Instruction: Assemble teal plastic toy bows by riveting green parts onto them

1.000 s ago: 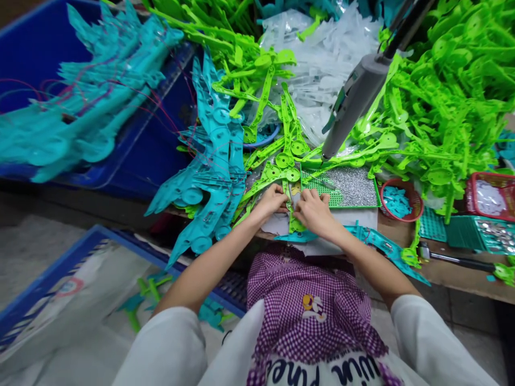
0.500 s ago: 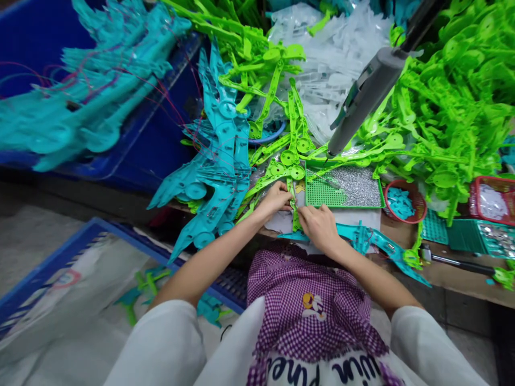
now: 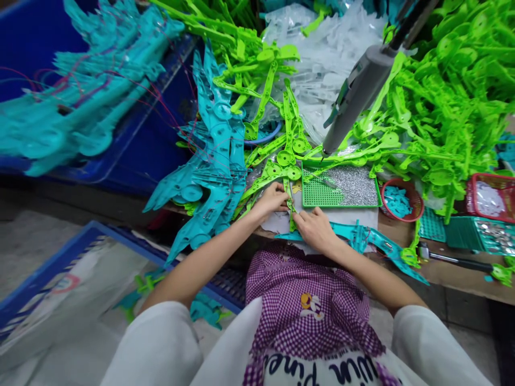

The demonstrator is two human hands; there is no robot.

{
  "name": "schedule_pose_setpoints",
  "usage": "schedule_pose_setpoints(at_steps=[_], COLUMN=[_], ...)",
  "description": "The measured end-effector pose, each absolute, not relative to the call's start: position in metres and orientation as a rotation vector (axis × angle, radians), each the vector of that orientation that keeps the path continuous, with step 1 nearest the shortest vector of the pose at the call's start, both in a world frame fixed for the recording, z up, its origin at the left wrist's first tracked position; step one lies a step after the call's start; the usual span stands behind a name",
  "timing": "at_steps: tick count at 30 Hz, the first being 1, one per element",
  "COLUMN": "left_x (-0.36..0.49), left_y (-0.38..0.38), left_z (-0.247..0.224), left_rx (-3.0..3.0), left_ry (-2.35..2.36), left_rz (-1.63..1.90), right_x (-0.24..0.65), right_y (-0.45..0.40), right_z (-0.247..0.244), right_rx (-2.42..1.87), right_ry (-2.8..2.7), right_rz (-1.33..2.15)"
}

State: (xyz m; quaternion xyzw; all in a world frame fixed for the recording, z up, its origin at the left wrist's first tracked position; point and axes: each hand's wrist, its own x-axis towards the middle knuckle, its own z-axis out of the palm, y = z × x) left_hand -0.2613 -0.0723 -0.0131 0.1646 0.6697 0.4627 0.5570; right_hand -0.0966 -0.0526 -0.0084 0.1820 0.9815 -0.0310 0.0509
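In front of me is a long, narrow lime-green plastic part [image 3: 292,221], lying near the table's front edge. From its left side, my left hand [image 3: 274,198] grips it with closed fingers. My right hand [image 3: 314,229] pinches the same part lower down; whatever small piece may sit between its fingertips is hidden. A turquoise plastic part [image 3: 380,242] lies just right of my right hand. Behind my hands stands a green tray [image 3: 322,199] of small metal screws. A grey power screwdriver [image 3: 356,96] hangs above it, tip down.
Green parts [image 3: 446,107] are heaped at the right, clear plastic pieces [image 3: 322,59] at the back. Turquoise parts [image 3: 225,139] pile up at the left beside a blue bin [image 3: 137,128]. A red basket [image 3: 418,206] and a hammer [image 3: 454,259] are at the right.
The whole view has shifted slightly to the left. Both hands stay closed on the green part, with only a slight change at the fingers.
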Motion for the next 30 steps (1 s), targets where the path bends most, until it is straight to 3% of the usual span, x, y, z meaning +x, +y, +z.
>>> schedule_pose_setpoints(at_steps=[30], left_x=[-0.265], left_y=[-0.082], left_z=[-0.032], left_rx=[0.558], left_ry=[1.469], left_rz=[1.146], right_x=[-0.097], right_y=[-0.051], right_z=[0.0], right_rx=[0.625], right_ry=[2.886], right_rz=[-0.229])
